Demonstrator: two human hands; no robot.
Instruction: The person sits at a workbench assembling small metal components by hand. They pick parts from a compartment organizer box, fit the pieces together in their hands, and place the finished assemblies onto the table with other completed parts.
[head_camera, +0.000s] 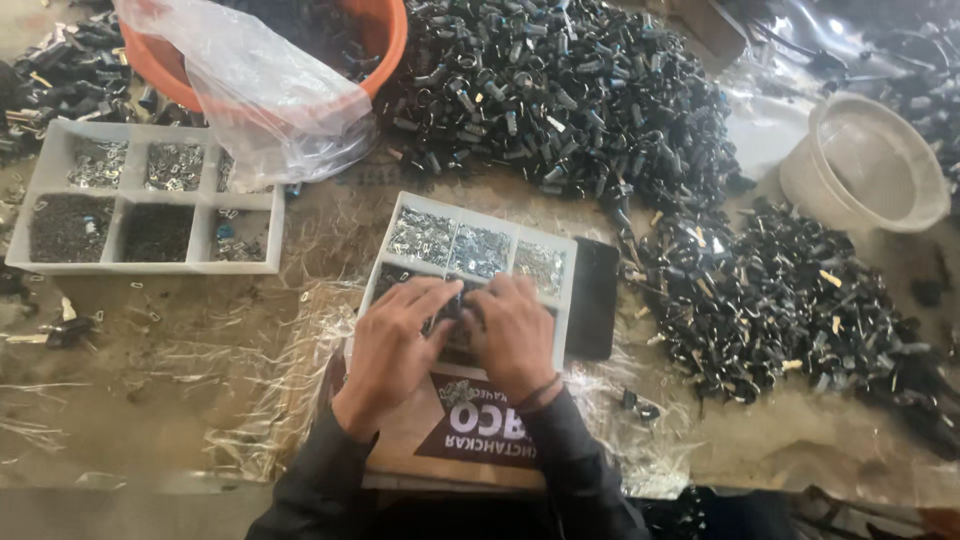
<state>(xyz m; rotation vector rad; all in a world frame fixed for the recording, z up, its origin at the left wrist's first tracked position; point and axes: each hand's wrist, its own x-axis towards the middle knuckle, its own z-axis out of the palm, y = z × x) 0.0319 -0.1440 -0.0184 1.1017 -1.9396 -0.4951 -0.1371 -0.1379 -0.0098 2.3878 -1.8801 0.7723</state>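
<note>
My left hand (392, 343) and my right hand (513, 333) rest side by side over the near row of a white compartment tray (569, 266), fingertips meeting over its middle section. The tray's far row holds small shiny metal parts (452, 240). What sits between my fingers is hidden, so any held piece cannot be made out. A brown printed cardboard piece (455, 430) lies under my wrists.
A second white compartment tray (32, 180) lies at left, with an orange basin (388, 50) and clear plastic bag (265, 90) behind it. Large heaps of small black parts (560, 90) fill the back and right (780, 300). A white basket (868, 160) and a dark phone (593, 298) sit nearby.
</note>
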